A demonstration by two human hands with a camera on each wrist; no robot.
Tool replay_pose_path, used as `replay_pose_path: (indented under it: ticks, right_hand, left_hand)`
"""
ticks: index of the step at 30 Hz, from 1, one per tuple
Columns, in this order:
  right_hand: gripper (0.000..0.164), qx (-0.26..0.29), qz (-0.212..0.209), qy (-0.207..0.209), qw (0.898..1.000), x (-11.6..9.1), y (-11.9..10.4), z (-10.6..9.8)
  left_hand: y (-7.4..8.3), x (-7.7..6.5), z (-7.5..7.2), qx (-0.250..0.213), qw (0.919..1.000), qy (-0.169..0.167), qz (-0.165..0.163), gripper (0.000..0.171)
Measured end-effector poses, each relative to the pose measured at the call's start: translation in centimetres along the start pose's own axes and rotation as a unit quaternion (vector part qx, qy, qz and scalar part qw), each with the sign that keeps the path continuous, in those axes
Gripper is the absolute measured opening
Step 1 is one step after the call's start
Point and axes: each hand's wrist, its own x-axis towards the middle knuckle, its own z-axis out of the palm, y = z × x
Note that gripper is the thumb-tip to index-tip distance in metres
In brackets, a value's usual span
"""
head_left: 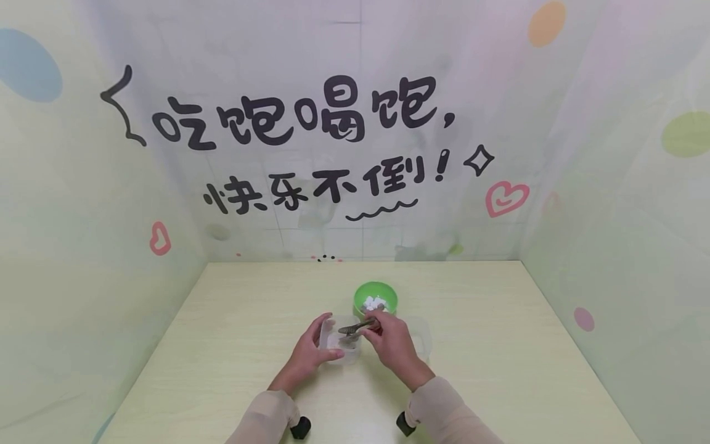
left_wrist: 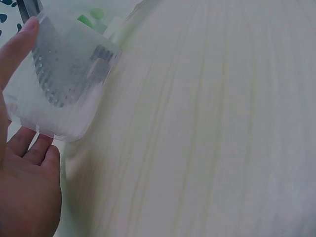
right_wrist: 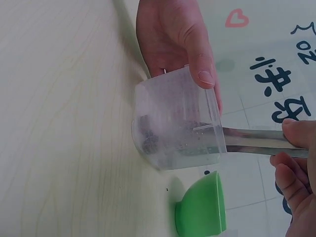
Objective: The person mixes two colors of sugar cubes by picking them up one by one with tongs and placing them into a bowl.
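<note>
Near the middle of the table my left hand (head_left: 310, 353) holds a clear plastic container (head_left: 342, 356), thumb on the near side and fingers round the far left. Metal tongs (head_left: 355, 328) are gripped in my right hand (head_left: 392, 343); in the right wrist view the tongs (right_wrist: 254, 140) reach into the open mouth of the container (right_wrist: 168, 103). Their perforated ends show through the wall of the container (left_wrist: 74, 116) in the left wrist view. Just behind the hands stands a green bowl (head_left: 376, 288) with several white pieces (head_left: 375, 302) in it.
A clear plastic piece (head_left: 424, 336), like a lid or shallow box, lies right of the right hand, partly hidden by it. The pale wood table (head_left: 266, 290) meets a printed backdrop (head_left: 310, 234) at the back and both sides.
</note>
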Motion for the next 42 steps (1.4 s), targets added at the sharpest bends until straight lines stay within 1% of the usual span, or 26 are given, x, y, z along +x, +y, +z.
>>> replay_pose_path:
  ticks: [2, 6, 8, 9, 14, 17, 21, 27, 36, 42]
  right_hand:
    - [0.021, 0.004, -0.002, 0.007, 1.0, 0.0, 0.0, -0.1]
    - [0.022, 0.018, -0.006, 0.021, 1.0, 0.2, 0.0, -0.4]
    - [0.022, 0.023, -0.008, 0.03, 0.999, 0.3, 0.0, -0.6]
    - [0.022, 0.025, -0.008, 0.035, 0.999, 0.3, 0.0, -0.8]
    - [0.022, 0.031, -0.012, 0.063, 0.997, 0.6, 0.0, -1.5]
    - [0.022, 0.046, -0.02, 0.077, 0.996, 0.7, -0.1, -1.9]
    - [0.022, 0.066, -0.039, 0.1, 0.992, 0.7, 0.0, -2.2]
    - [0.023, 0.09, -0.065, 0.141, 0.984, 0.8, 0.2, -2.8]
    - [0.024, 0.09, -0.069, 0.189, 0.975, 1.1, 1.1, -3.3]
    - [0.025, 0.088, -0.089, 0.215, 0.969, 1.3, 1.9, -3.4]
  left_hand:
    - [0.0, 0.0, 0.0, 0.005, 1.0, -0.002, 0.004, 0.092]
    - [0.1, -0.1, 0.0, -0.002, 1.0, -0.001, 0.0, 0.093]
    - [0.1, -0.1, 0.0, 0.001, 1.0, -0.002, 0.004, 0.093]
    - [0.1, -0.1, 0.0, -0.002, 1.0, -0.001, -0.001, 0.093]
    - [0.0, 0.0, 0.0, 0.001, 1.0, 0.0, -0.005, 0.093]
    - [-0.1, 0.0, 0.0, 0.001, 1.0, 0.001, -0.009, 0.094]
    - [-0.1, 0.1, 0.0, 0.004, 0.9999, 0.001, -0.015, 0.095]
    - [-0.1, 0.1, 0.1, 0.008, 0.9999, 0.001, -0.009, 0.095]
    - [0.0, 0.1, 0.0, 0.01, 0.9999, 0.003, -0.011, 0.094]
    - [0.1, 0.0, 0.1, 0.006, 1.0, 0.005, -0.004, 0.093]
